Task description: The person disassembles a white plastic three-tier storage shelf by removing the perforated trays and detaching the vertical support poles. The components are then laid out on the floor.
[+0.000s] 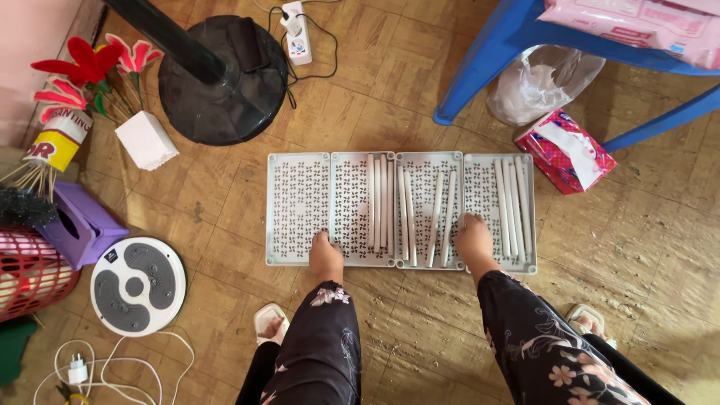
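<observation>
Four flat, pale grey plastic panels [298,206], rectangular with rounded corners and pierced all over with a small repeating cut-out pattern, lie edge to edge in a row on the worn parquet floor [225,187]. White slender rods [381,201], smooth and straight, lie lengthwise on the panels: one bundle just beyond the left hand's fingers and to their right, a looser, slightly fanned set [427,217] between the two hands, a third bundle [511,206] just right of the right hand's fingers.

Left hand [326,257]: palm down, pressed on the near edge where the first and second panels meet, fingers curled flat onto the surface, gripping nothing that can be seen. Right hand [474,240]: palm down on the seam of the third and fourth panels, fingers bent and touching the plastic; whether a rod end is pinched beneath them cannot be told. Both forearms reach straight forward and down, in dark floral sleeves [326,337].

Around, well apart from the fingers: black round fan base [221,90], white power strip [296,34], blue plastic chair leg [487,52], red tissue pack [566,150], white-and-grey round twist board [137,286], purple stool [79,225], artificial red flowers [90,64]
</observation>
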